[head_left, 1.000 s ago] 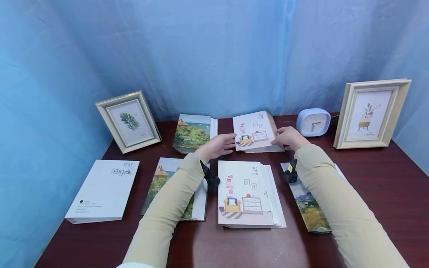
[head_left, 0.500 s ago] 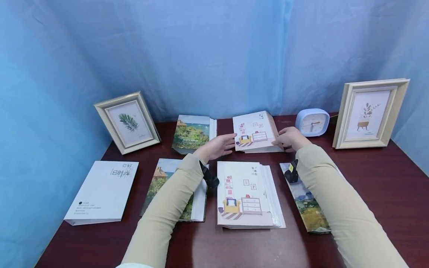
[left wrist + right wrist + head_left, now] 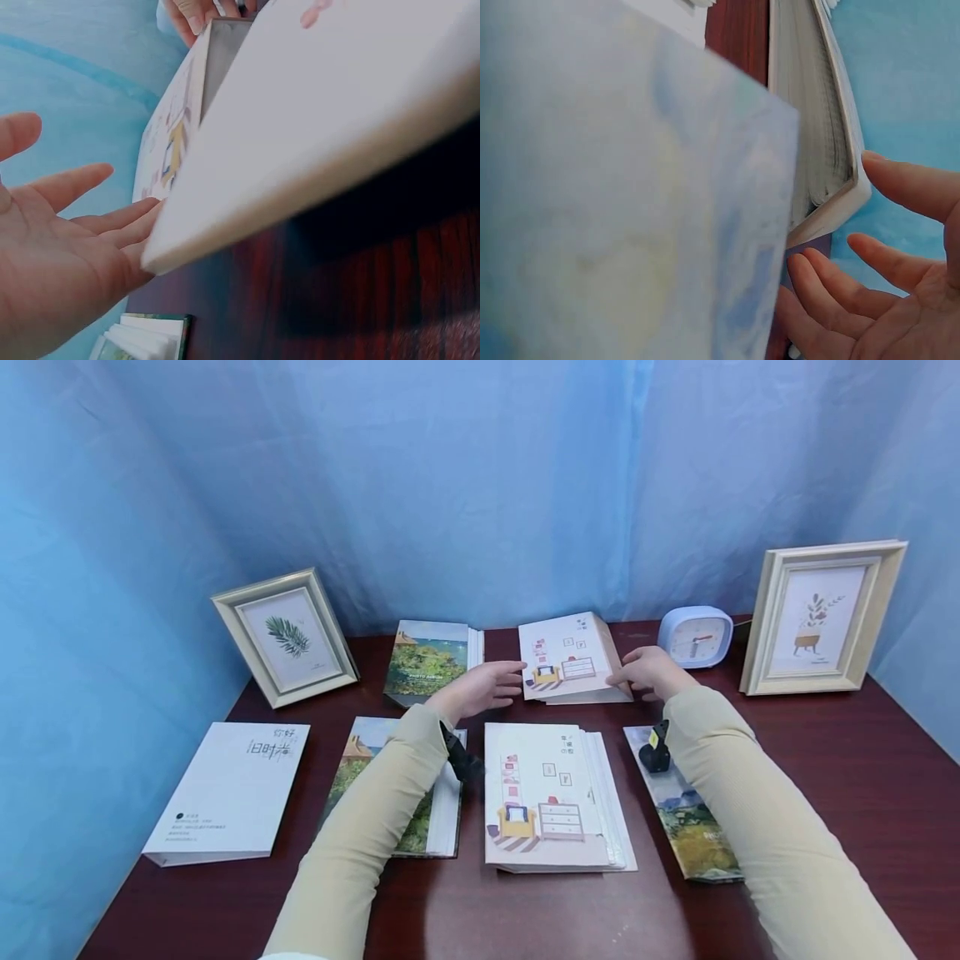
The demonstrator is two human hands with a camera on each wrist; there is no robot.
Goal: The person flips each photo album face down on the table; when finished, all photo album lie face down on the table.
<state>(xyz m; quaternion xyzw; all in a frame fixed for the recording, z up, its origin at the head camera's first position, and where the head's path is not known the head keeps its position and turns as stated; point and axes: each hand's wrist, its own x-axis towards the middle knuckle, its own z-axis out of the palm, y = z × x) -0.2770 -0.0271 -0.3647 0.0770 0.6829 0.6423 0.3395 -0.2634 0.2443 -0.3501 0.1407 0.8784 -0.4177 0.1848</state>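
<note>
A white photo album (image 3: 555,647) with a drawn yellow armchair and dresser lies at the back middle of the table. My left hand (image 3: 483,689) is beside its left edge, fingers extended. At its right side, my right hand (image 3: 651,672) has the thumb at the cover's edge and the other fingers below. In the right wrist view, that thumb touches the edge of the album (image 3: 821,112), while the index finger stands apart from it. The left wrist view shows the left hand (image 3: 67,262) with spread fingers, partly behind a nearer white album (image 3: 315,127).
A matching album (image 3: 551,810) lies in front, between two landscape-covered albums (image 3: 442,818) (image 3: 697,835) partly under my forearms. Further left are a white album (image 3: 232,789) and a leaf picture frame (image 3: 288,639). Behind stand a green album (image 3: 427,660), a clock (image 3: 696,637) and another frame (image 3: 821,618).
Both hands stay at the sides of the back album, and it keeps its place. The whole head view has shifted slightly.
</note>
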